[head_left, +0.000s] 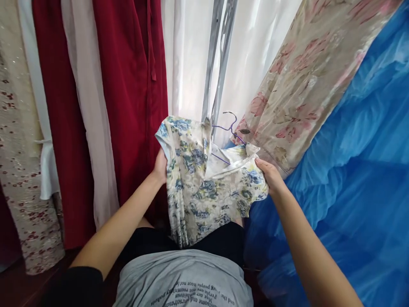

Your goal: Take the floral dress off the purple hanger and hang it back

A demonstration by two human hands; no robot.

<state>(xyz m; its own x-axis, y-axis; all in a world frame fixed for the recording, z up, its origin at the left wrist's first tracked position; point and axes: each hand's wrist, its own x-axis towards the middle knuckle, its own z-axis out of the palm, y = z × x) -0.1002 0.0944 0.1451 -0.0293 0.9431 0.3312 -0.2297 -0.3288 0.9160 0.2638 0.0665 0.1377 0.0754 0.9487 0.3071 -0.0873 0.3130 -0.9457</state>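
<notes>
A floral dress (220, 200), cream with blue, green and yellow flowers, hangs on a purple wire hanger (230, 128) in front of my body. The hanger's hook points up, with nothing seen on it. My left hand (160, 165) grips the dress at its left armhole, fingers mostly hidden behind the cloth. On the other side, my right hand (270, 172) pinches the right shoulder edge, thumb on top. Between the two hands the V-shaped neckline lies open and shows the pale inside. The lower part of the dress falls in folds toward my lap.
Dark red garments (131, 85), a pale sheer one (84, 98) and a sequined one (28, 204) hang at left. White curtains (191, 55) and grey metal posts (220, 64) stand ahead. A pink-flowered dress (297, 94) and a ruffled blue gown (361, 179) fill the right side.
</notes>
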